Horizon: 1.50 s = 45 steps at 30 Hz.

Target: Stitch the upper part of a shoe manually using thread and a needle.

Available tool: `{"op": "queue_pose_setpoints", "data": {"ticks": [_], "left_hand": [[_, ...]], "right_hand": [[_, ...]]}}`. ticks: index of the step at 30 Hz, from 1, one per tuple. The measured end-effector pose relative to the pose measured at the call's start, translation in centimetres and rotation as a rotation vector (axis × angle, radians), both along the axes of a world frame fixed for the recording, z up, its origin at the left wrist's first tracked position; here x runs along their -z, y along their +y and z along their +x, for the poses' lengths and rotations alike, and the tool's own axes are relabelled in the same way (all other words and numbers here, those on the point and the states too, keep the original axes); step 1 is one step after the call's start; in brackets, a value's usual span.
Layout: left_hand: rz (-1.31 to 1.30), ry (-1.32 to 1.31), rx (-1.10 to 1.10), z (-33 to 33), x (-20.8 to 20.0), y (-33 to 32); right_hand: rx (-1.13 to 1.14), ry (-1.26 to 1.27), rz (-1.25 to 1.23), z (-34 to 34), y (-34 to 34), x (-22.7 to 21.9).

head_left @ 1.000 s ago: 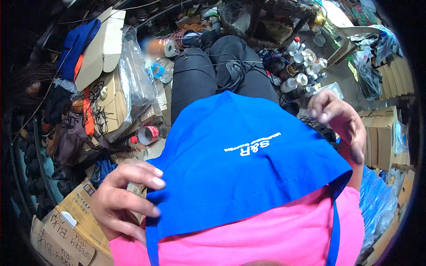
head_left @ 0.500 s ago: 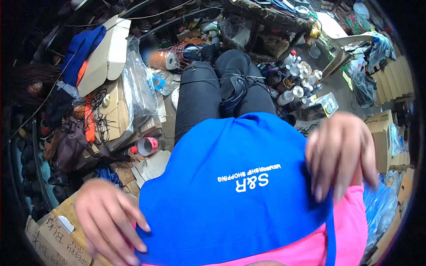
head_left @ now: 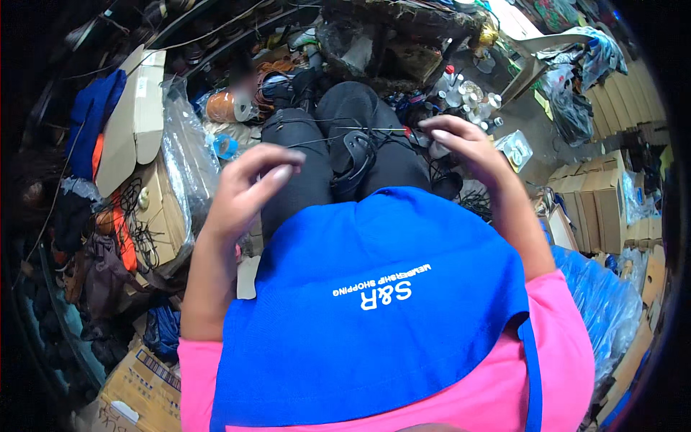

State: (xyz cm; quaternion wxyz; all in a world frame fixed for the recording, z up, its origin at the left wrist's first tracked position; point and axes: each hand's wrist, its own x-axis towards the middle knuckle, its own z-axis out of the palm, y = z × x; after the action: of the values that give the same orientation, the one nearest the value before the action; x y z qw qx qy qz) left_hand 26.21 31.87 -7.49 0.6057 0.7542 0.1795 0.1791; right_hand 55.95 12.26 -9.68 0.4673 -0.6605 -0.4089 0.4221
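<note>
Whereas half a second ago both hands were low beside the hem of the blue apron (head_left: 374, 360), they now stand forward of it, above the lap. Earlier, the fingers were spread around the apron's edges; now the cloth lies free of them over the pink shirt (head_left: 558, 353), its white lettering upside down as it was. The left hand (head_left: 248, 183) is over the outer side of the left thigh, the thumb and fingertips curved toward each other with a small gap and nothing visible between them. The right hand (head_left: 471, 147) reaches inward beyond the right thigh, index finger extended and thumb a little apart below it; its grip too is loose and shows nothing held.

Between the thighs, just beyond the apron's upper edge, rests a black shoe (head_left: 353, 155). It is dark all over, with a curved, strap-like rim around an opening on the near side; against the black trousers (head_left: 291, 155) its full outline is hard to make out. A thin pale rod (head_left: 371, 129) crosses above it, nearly level, and dark cord runs over the left thigh; whether either is threaded through the shoe I cannot tell. Neither hand touches the shoe.
</note>
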Motion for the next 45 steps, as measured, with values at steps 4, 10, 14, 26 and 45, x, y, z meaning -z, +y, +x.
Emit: {"op": "queue_pose_setpoints", "data": {"ticks": [4, 10, 14, 26, 45], "left_hand": [[0.513, 0.026, 0.030, 7.5, 5.9, 2.2], [0.680, 0.141, 0.187, 12.5, 8.1, 2.9], [0.663, 0.140, 0.283, 13.0, 7.5, 3.3], [0.656, 0.300, 0.409, 13.1, 7.2, 3.4], [0.579, 0.299, 0.447, 13.6, 7.7, 3.5]], "right_hand": [[0.119, -0.177, 0.022, 0.8, 1.9, 9.6], [0.122, -0.246, 0.211, -0.9, 1.9, 10.1], [0.210, -0.399, 0.240, -2.0, 1.5, 9.6], [0.026, -0.849, 0.130, -0.9, 1.2, 5.5], [-0.552, -1.463, 0.010, -0.6, 7.2, 1.7]]}}
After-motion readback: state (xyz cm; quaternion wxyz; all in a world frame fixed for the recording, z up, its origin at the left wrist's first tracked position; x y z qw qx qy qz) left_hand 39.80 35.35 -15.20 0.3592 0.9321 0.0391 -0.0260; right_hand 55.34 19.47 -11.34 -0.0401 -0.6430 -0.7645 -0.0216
